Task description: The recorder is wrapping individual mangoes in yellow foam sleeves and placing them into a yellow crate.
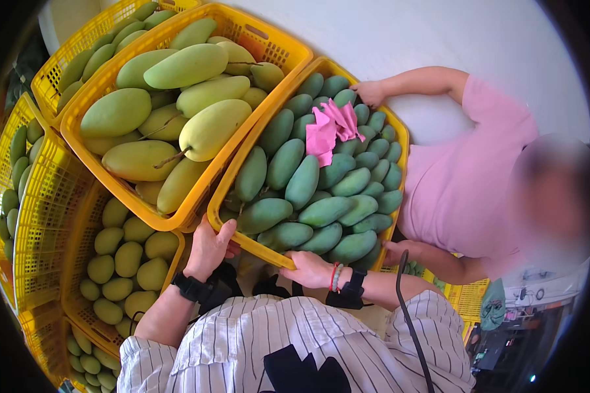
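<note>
Before me is a yellow plastic crate (pixel 265 251) full of green mangoes (pixel 302 182). My left hand (pixel 210 248) grips its near left corner, thumb over the rim and fingers partly hidden beneath. Farther right along the near rim, my right hand (pixel 310 267) is closed on the crate's edge. Crumpled pink paper (pixel 322 135) lies on top of the mangoes. A co-worker's hands, one at the far corner (pixel 371 93) and one at the near right corner (pixel 396 251), touch the same crate.
Left of it, a yellow crate (pixel 123 199) of larger, paler mangoes (pixel 187 66) stands against this one. More crates of mangoes (pixel 128 258) stand farther left and lower left. A co-worker in a pink shirt (pixel 452 182) is at the right. A white wall (pixel 398 34) rises behind.
</note>
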A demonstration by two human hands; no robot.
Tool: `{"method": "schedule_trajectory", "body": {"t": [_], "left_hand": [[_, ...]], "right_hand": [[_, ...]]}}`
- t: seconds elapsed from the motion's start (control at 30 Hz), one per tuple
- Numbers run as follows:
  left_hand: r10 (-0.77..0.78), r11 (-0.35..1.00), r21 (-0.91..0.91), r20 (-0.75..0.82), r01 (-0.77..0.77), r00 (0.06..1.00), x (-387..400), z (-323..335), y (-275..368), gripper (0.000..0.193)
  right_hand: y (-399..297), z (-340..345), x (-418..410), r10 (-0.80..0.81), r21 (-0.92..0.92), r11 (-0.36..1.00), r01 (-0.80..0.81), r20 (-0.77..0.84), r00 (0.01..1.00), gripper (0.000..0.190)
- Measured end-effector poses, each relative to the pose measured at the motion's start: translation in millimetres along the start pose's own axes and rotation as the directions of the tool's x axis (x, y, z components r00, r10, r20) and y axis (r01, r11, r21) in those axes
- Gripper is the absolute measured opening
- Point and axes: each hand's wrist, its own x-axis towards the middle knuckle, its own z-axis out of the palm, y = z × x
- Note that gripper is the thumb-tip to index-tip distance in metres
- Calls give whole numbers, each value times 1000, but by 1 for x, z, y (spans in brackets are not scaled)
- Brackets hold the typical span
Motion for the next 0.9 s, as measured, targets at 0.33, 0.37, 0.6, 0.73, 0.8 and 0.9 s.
{"method": "schedule_trajectory", "body": {"t": [0.33, 0.37, 0.6, 0.73, 0.8, 0.9], "left_hand": [[-69, 997, -42, 34, 70, 997, 4, -2, 12, 32], [-49, 998, -37, 37, 51, 998, 3, -4, 11, 32], [79, 965, -261, 167, -33, 983, -12, -39, 7, 42], [-75, 989, -112, 216, 101, 973, -42, -58, 6, 34], [-48, 999, 15, 175, 46, 983, -44, -62, 7, 34], [156, 943, 285, 73, -171, 985, -41, -58, 7, 35]], "right_hand": [[-7, -2, 2, 97, -28, 995, -98, -24, 995, 34], [-9, -3, 1, 158, -5, 987, -159, -14, 987, 34], [-30, -6, -19, 138, -33, 990, -138, 0, 990, 33], [-40, 14, -32, 107, -70, 992, -104, 39, 994, 29], [-40, 21, -31, 102, -85, 992, -90, 146, 984, 26], [-34, 23, -33, 72, -115, 990, -81, -87, 994, 30]]}}
